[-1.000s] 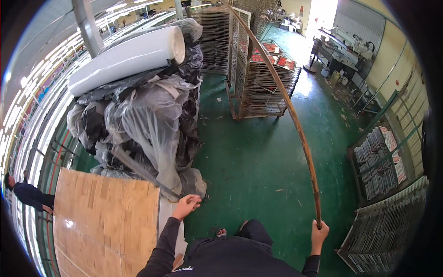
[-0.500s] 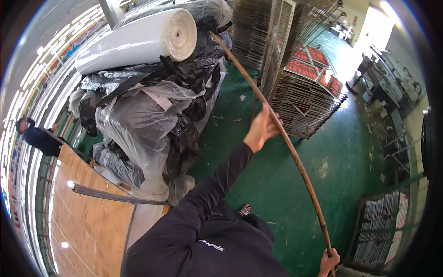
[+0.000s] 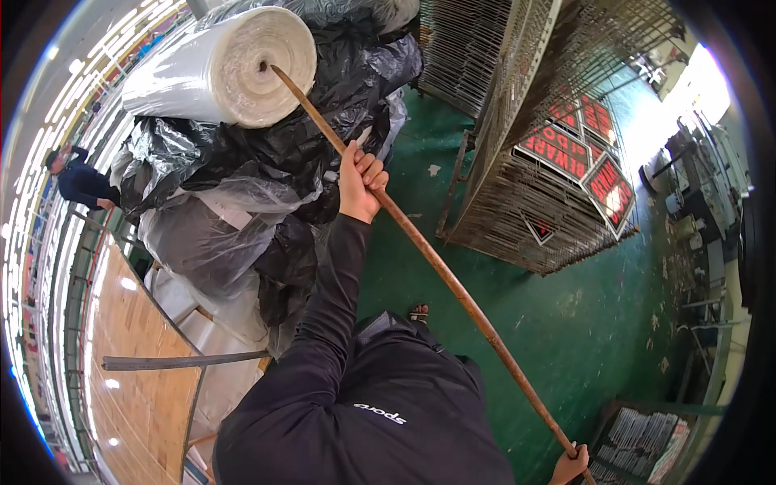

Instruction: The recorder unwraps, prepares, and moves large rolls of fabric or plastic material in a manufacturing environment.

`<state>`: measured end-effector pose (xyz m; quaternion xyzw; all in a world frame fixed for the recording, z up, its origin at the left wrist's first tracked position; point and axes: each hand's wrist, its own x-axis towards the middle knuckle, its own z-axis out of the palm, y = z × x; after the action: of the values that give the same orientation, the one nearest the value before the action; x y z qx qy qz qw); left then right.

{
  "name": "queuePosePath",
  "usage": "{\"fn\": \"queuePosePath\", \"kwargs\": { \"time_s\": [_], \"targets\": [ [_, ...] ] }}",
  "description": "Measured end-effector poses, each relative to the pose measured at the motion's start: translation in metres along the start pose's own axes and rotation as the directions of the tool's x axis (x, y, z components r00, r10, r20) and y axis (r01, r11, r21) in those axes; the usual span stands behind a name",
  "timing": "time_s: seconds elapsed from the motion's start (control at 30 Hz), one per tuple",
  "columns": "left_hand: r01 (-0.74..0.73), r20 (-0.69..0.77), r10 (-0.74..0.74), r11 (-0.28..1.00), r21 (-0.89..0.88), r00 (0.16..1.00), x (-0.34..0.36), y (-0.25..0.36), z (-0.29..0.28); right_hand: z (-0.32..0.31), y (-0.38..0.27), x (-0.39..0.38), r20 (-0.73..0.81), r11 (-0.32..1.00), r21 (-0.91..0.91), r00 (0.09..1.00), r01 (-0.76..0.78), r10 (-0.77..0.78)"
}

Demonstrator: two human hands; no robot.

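My left hand [image 3: 361,182] has its fingers wrapped round a long, rusty brown rod [image 3: 453,291], some way below its far end. My right hand [image 3: 572,461] grips the lower end of the rod at the bottom right. The far end is at the core hole of a thick white plastic-wrapped roll [image 3: 170,85]; whether it is inside, I cannot tell. The roll lies on a pile of black and clear plastic bundles [image 3: 218,242].
A metal drying rack [image 3: 509,250] with red panels stands right on the green floor [image 3: 428,162]. A wooden board [image 3: 137,347] and a grey bar [image 3: 149,364] are at lower left. Another person [image 3: 81,182] stands at far left. Stacked screens [image 3: 638,440] are at lower right.
My left hand has risen from beside the wooden board onto the rod and moved up-left with it. The rod has swung left, its end now at the roll's core. The view has shifted.
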<state>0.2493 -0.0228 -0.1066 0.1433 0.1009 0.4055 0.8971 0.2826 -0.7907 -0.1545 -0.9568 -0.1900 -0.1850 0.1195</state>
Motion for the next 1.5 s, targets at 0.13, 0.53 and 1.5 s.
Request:
{"fn": "queuePosePath", "kwargs": {
  "time_s": [0.13, 0.53, 1.5],
  "targets": [
    [-0.043, 0.028, 0.042, 0.998, 0.037, 0.999, 0.034, -0.010, -0.004, 0.034, 0.025, 0.074, -0.019, 0.997, 0.038, 0.997, 0.073, -0.072],
    [-0.210, 0.022, 0.210, 0.978, -0.017, 0.977, 0.072, -0.035, 0.018, 0.109, 0.116, 0.239, 0.105, 1.000, 0.009, 0.994, 0.011, -0.012],
    [-0.312, 0.180, 0.257, 0.833, 0.457, 0.949, 0.067, -0.247, 0.119, 0.141, -0.390, 0.503, 0.159, 0.449, 0.756, 0.531, 0.477, -0.833]
  ]
}}
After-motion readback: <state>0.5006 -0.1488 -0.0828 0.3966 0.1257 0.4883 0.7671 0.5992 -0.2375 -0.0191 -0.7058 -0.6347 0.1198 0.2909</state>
